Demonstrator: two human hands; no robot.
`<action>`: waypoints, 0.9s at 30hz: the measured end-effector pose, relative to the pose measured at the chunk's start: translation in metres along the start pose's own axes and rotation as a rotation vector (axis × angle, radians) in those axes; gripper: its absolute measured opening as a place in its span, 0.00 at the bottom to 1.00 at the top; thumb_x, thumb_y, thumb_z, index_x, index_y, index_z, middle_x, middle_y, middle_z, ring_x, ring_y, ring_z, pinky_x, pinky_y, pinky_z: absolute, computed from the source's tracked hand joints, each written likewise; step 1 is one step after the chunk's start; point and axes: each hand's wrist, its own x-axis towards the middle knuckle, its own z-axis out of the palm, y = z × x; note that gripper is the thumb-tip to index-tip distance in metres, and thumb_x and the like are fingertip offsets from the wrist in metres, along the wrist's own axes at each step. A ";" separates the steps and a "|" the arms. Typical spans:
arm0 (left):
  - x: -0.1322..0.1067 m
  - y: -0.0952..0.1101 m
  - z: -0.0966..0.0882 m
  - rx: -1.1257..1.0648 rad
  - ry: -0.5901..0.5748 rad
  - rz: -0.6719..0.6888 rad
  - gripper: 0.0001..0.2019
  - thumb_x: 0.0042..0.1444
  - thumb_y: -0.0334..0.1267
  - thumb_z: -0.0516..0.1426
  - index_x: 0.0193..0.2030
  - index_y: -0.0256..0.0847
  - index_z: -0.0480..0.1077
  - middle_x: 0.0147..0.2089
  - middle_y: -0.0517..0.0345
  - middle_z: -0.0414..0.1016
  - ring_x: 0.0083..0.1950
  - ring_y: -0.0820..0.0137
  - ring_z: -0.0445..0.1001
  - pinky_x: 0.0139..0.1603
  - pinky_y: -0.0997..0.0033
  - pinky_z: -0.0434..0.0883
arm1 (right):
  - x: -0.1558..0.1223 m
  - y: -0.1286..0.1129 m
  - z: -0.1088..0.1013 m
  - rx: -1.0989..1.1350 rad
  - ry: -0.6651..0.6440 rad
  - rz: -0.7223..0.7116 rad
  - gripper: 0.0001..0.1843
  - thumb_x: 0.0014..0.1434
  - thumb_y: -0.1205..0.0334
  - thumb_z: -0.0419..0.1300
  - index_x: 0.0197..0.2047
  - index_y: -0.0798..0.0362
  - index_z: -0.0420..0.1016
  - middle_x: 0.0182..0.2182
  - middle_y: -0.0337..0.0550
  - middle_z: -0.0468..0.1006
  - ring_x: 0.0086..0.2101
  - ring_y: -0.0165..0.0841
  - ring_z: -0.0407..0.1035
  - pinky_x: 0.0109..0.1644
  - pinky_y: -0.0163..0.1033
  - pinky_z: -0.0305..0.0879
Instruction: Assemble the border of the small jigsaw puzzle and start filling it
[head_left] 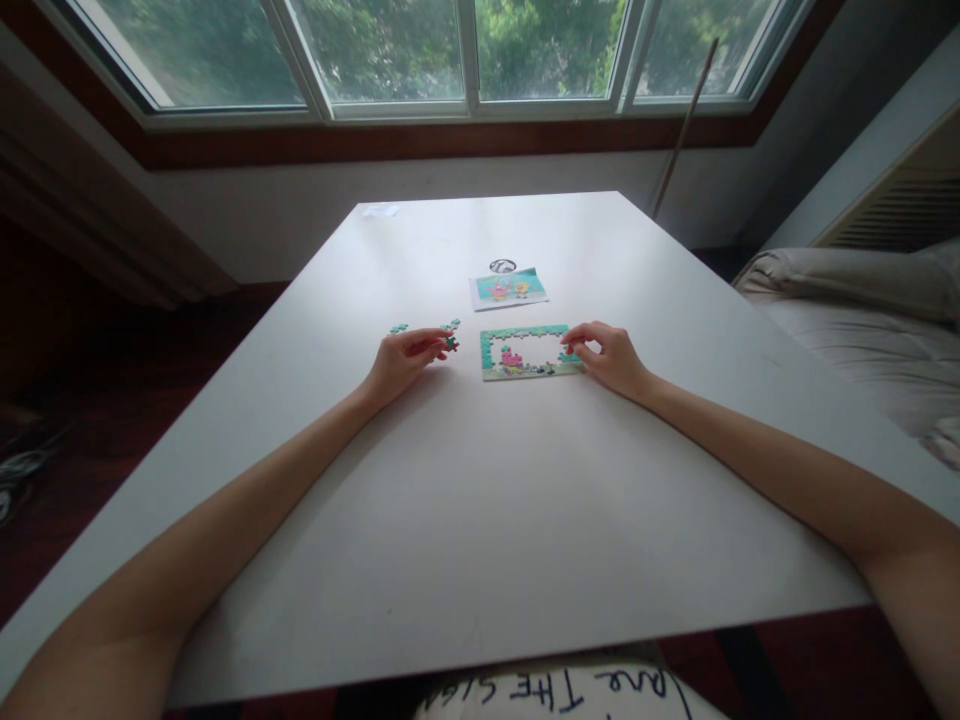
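Observation:
A partly assembled jigsaw puzzle [525,373] lies on the white table, its teal and green border joined around an open middle. Some pink pieces sit inside its lower left part. My right hand [611,360] rests at the puzzle's right side, fingers pinched over the border; whatever is between the fingertips is hidden. To the left of the puzzle, my left hand [401,362] is closed on a small dark green and red jigsaw piece [451,344]. Loose teal jigsaw pieces [399,328] lie just beyond that hand, partly covered by it.
Behind the puzzle lies a picture sheet [510,288] with pink and yellow cartoon figures. A small round black-and-white item [502,266] is just past it. A whitish scrap [380,211] lies at the table's far left corner. A cushioned seat [847,330] stands to the right.

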 end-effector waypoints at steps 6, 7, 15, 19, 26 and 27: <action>0.000 0.003 0.001 -0.003 -0.004 0.010 0.18 0.49 0.47 0.62 0.41 0.35 0.75 0.37 0.49 0.78 0.35 0.68 0.76 0.40 0.65 0.76 | 0.000 0.000 0.000 -0.001 -0.003 -0.006 0.11 0.51 0.69 0.54 0.32 0.51 0.76 0.26 0.39 0.78 0.32 0.33 0.70 0.39 0.38 0.63; 0.000 0.003 0.001 -0.003 -0.005 0.012 0.18 0.49 0.47 0.62 0.40 0.35 0.74 0.37 0.49 0.78 0.35 0.67 0.76 0.40 0.65 0.76 | 0.000 0.000 0.000 -0.002 -0.004 -0.007 0.11 0.51 0.69 0.54 0.33 0.51 0.76 0.26 0.39 0.78 0.32 0.33 0.70 0.39 0.38 0.63; 0.001 -0.001 0.002 -0.081 0.032 -0.020 0.19 0.43 0.47 0.65 0.36 0.35 0.70 0.36 0.50 0.78 0.36 0.66 0.77 0.42 0.61 0.76 | 0.000 -0.001 0.000 -0.005 -0.008 -0.001 0.10 0.51 0.69 0.54 0.32 0.51 0.76 0.26 0.39 0.77 0.31 0.33 0.69 0.38 0.38 0.63; 0.001 0.001 0.003 -0.101 0.037 -0.039 0.20 0.42 0.47 0.66 0.35 0.35 0.69 0.35 0.52 0.77 0.35 0.66 0.77 0.42 0.62 0.76 | 0.000 0.000 0.000 -0.008 -0.005 -0.002 0.10 0.51 0.69 0.54 0.32 0.51 0.77 0.26 0.39 0.78 0.31 0.33 0.69 0.38 0.38 0.64; 0.002 -0.001 0.001 -0.032 0.039 -0.038 0.21 0.42 0.50 0.65 0.35 0.36 0.68 0.34 0.53 0.76 0.37 0.66 0.77 0.41 0.63 0.75 | 0.000 -0.001 0.000 -0.014 -0.011 -0.006 0.11 0.51 0.70 0.54 0.33 0.51 0.76 0.26 0.39 0.77 0.31 0.32 0.69 0.38 0.38 0.64; 0.003 -0.002 0.001 -0.010 0.042 -0.033 0.21 0.42 0.50 0.65 0.35 0.36 0.68 0.34 0.53 0.76 0.37 0.66 0.77 0.40 0.64 0.75 | 0.000 -0.001 0.000 -0.014 -0.011 -0.008 0.11 0.51 0.70 0.54 0.33 0.51 0.76 0.26 0.39 0.77 0.31 0.32 0.69 0.38 0.38 0.64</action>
